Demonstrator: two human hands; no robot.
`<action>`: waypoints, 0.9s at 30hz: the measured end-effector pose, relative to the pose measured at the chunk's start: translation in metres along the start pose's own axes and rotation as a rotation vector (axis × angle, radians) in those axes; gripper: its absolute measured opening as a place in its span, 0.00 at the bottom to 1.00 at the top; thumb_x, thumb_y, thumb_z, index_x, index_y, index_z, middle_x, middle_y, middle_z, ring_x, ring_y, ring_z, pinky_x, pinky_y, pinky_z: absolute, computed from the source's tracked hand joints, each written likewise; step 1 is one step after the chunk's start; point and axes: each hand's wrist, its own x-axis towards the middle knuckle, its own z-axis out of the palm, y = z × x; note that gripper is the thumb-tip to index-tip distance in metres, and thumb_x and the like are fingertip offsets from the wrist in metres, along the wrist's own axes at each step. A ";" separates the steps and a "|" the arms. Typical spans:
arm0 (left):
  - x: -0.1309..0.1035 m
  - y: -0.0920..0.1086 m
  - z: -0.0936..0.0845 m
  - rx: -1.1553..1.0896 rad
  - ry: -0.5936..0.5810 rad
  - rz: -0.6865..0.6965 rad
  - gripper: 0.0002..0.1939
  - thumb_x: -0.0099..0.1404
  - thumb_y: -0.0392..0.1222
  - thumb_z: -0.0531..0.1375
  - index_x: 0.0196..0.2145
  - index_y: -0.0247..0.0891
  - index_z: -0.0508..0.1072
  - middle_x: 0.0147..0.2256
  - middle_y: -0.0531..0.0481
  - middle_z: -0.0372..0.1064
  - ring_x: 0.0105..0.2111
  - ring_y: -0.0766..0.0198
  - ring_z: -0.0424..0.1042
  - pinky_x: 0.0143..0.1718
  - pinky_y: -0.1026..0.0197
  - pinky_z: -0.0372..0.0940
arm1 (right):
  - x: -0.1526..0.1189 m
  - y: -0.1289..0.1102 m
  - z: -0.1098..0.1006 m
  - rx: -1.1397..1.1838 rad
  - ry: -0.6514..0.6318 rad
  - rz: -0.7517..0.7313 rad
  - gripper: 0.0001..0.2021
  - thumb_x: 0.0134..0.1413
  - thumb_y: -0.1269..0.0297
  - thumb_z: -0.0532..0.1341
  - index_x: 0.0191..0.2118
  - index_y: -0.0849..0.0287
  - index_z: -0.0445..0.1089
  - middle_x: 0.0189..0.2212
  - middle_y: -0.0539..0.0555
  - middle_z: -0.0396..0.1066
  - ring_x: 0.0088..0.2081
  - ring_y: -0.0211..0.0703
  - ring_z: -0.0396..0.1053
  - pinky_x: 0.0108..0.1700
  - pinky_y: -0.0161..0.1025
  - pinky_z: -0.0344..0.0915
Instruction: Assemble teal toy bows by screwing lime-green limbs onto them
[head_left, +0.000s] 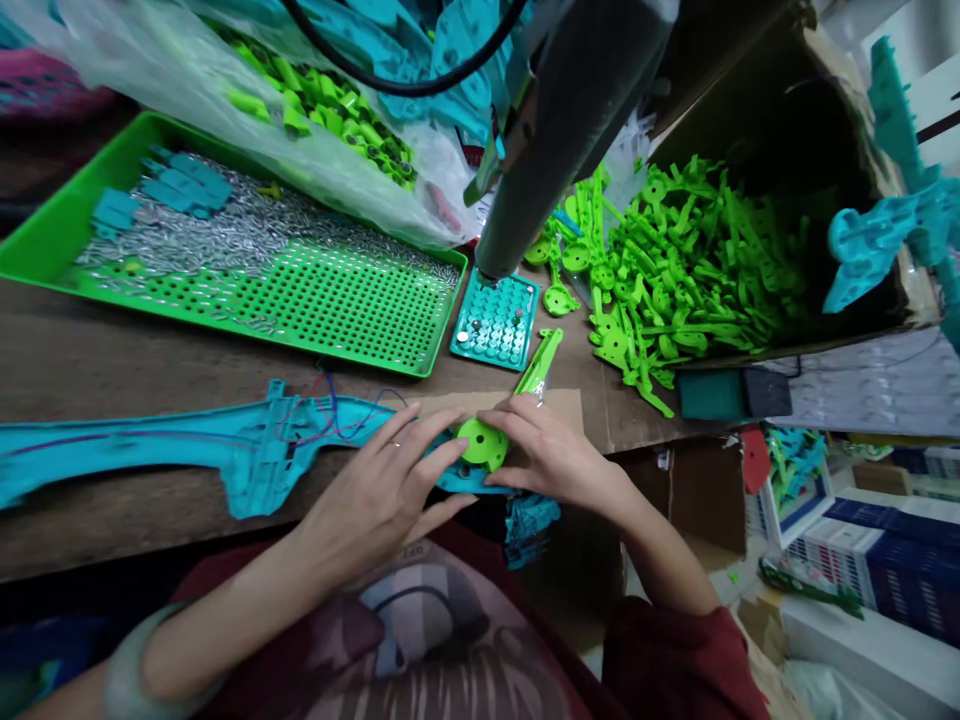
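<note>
Now half-open left hand and right hand are touching one round lime-green plastic piece. It is lying on long turquoise plastic shell.

To your left, a green tray is holding small metal parts and blue blocks. Beyond it, a clear bag is lying beside short green pieces. A dark post is slanting above a teal tray. On your right, green parts are spilling from an open box.
</note>
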 end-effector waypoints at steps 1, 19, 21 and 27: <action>-0.001 -0.001 0.002 -0.011 0.003 -0.006 0.22 0.68 0.40 0.63 0.55 0.34 0.60 0.58 0.29 0.65 0.60 0.43 0.67 0.60 0.34 0.64 | 0.000 0.000 0.000 -0.014 0.005 -0.007 0.28 0.58 0.55 0.67 0.60 0.62 0.63 0.47 0.62 0.69 0.52 0.51 0.68 0.52 0.49 0.71; -0.005 -0.008 0.005 0.102 -0.121 0.069 0.19 0.71 0.35 0.57 0.58 0.43 0.69 0.57 0.42 0.71 0.54 0.49 0.73 0.57 0.43 0.67 | -0.011 0.015 0.021 -0.286 0.178 -0.218 0.16 0.64 0.52 0.60 0.44 0.62 0.73 0.52 0.63 0.75 0.47 0.50 0.71 0.47 0.46 0.71; -0.006 -0.009 0.006 0.102 -0.157 0.093 0.22 0.71 0.31 0.54 0.61 0.42 0.68 0.62 0.43 0.67 0.60 0.50 0.68 0.60 0.44 0.64 | -0.020 0.017 0.027 -0.261 0.231 -0.213 0.17 0.64 0.53 0.61 0.48 0.61 0.73 0.56 0.64 0.73 0.49 0.51 0.71 0.48 0.48 0.72; -0.023 -0.008 0.010 0.022 -0.101 0.223 0.24 0.70 0.23 0.50 0.59 0.33 0.69 0.64 0.39 0.63 0.67 0.51 0.57 0.65 0.48 0.60 | -0.029 0.010 -0.011 0.412 0.933 0.157 0.13 0.65 0.57 0.58 0.30 0.56 0.72 0.25 0.51 0.69 0.27 0.39 0.68 0.28 0.38 0.67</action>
